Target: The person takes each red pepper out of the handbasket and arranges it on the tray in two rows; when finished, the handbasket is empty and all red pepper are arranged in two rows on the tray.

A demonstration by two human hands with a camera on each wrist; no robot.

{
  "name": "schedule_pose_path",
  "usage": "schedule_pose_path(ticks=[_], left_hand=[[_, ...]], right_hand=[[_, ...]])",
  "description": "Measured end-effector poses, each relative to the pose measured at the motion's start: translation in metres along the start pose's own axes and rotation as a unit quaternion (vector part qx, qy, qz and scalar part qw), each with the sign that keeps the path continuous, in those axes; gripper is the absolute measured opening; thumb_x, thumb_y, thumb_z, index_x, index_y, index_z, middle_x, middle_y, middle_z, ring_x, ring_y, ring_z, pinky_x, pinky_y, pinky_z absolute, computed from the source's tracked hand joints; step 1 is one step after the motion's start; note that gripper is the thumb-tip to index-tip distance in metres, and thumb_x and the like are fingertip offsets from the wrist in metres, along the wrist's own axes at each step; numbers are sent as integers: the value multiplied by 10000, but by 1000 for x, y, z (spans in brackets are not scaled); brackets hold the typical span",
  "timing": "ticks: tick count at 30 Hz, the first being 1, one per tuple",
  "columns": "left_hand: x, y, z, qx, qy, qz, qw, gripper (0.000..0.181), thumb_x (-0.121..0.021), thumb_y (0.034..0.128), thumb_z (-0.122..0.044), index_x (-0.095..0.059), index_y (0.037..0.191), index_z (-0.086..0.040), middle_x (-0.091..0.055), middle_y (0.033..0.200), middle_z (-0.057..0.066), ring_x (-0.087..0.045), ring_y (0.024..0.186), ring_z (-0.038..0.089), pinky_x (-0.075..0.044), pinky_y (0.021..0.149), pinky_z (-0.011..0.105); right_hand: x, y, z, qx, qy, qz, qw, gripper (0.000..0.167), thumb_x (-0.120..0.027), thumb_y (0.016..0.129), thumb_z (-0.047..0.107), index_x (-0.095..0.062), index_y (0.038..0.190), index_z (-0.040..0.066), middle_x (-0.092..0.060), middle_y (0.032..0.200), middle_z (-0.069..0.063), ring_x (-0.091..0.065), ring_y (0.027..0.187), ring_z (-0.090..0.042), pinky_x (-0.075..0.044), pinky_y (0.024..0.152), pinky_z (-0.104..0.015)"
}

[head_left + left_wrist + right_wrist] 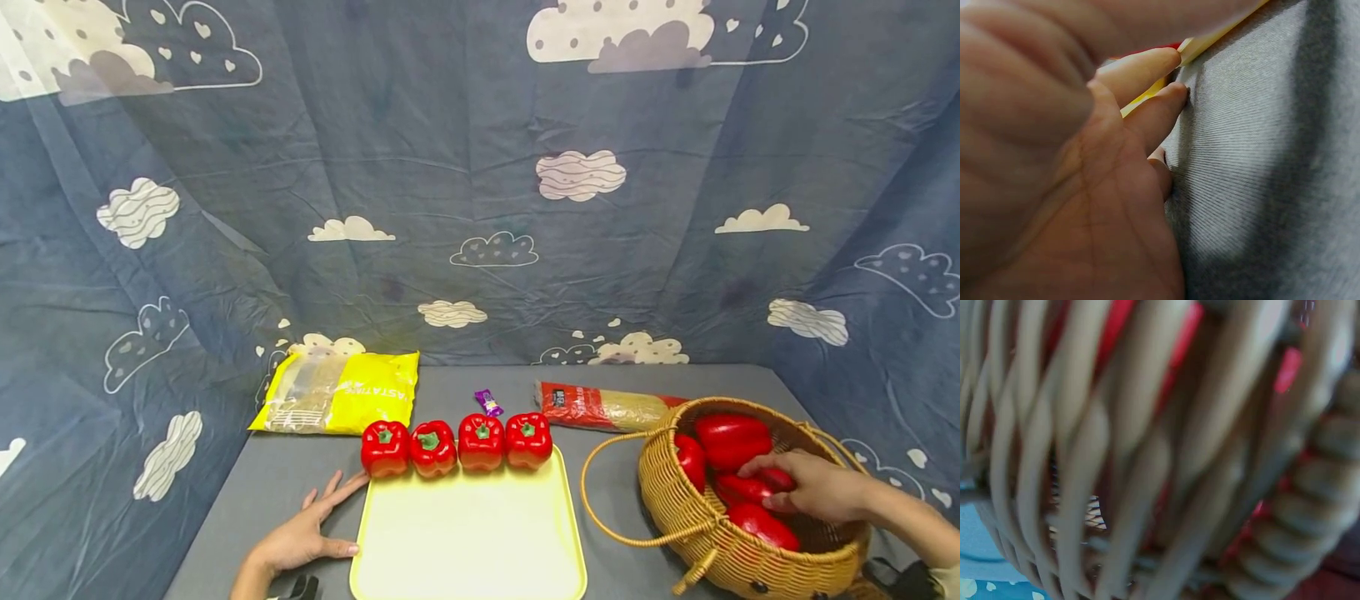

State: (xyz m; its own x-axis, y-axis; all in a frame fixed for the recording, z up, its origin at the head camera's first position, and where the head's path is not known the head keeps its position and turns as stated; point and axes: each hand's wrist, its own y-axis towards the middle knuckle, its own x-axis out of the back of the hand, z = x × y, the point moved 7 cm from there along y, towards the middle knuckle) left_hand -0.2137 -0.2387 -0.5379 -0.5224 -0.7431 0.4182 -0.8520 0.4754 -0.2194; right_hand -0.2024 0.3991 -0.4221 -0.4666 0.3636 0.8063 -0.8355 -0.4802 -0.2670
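Note:
Several red bell peppers (481,442) with green stems stand in a row along the far edge of a pale yellow tray (468,533). My left hand (303,529) rests at the tray's left side, fingers spread, thumb and a fingertip touching its rim. On the right my right hand (813,487) reaches into a wicker basket (693,546) holding several red peppers (733,442). Its fingers and thumb lie on either side of a red pepper (738,487) there, partly hidden by the hand. In the right wrist view, basket weave (1129,431) covers the hand, with red showing through the gaps.
Behind the tray lie a yellow pasta bag (375,387), a small purple-wrapped sweet (488,402) and a long red-and-clear packet (600,406). The basket's handle (600,521) loops out toward the tray. A cloud-patterned curtain (420,167) hangs behind the grey table (247,492).

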Motion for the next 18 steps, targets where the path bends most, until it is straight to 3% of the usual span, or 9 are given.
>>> schedule_pose_path(ticks=[3, 7, 10, 18], left_hand=[[0, 0, 0, 7, 19, 22, 10000, 952, -849, 771, -342, -342, 1575, -298, -158, 1678, 147, 174, 1529, 370, 215, 1094, 721], [0, 0, -2, -21, -156, 107, 9998, 948, -848, 780, -285, -341, 1580, -251, -134, 1674, 183, 204, 1490, 477, 243, 1062, 731], [0, 1, -3, 71, -125, 153, 9998, 951, -844, 789, -264, -326, 1586, -235, -129, 1673, 186, 199, 1489, 481, 234, 1078, 719], [0, 2, -4, 196, 118, 122, 9997, 969, -846, 786, -298, -314, 1591, -210, -131, 1664, 220, 160, 1490, 513, 219, 1076, 739]], right_hand=[[0, 1, -1, 174, -369, -303, 9987, 301, -752, 840, 76, -650, 1101, -33, -577, 916, 37, -394, 800, 53, -317, 677, -153], [1, 0, -3, 19, -837, -581, 9948, 313, -786, 816, 123, -685, 1101, 41, -640, 967, 1, -460, 882, -92, -334, 702, -185], [1, -2, -3, -276, -1104, -661, 9913, 345, -802, 800, 157, -706, 1122, 76, -665, 1022, -50, -464, 937, -203, -364, 722, -228], [0, -3, 4, -559, -1606, -1051, 9798, 372, -819, 765, 138, -723, 1119, 75, -640, 912, 32, -388, 824, -188, -298, 692, -321]])
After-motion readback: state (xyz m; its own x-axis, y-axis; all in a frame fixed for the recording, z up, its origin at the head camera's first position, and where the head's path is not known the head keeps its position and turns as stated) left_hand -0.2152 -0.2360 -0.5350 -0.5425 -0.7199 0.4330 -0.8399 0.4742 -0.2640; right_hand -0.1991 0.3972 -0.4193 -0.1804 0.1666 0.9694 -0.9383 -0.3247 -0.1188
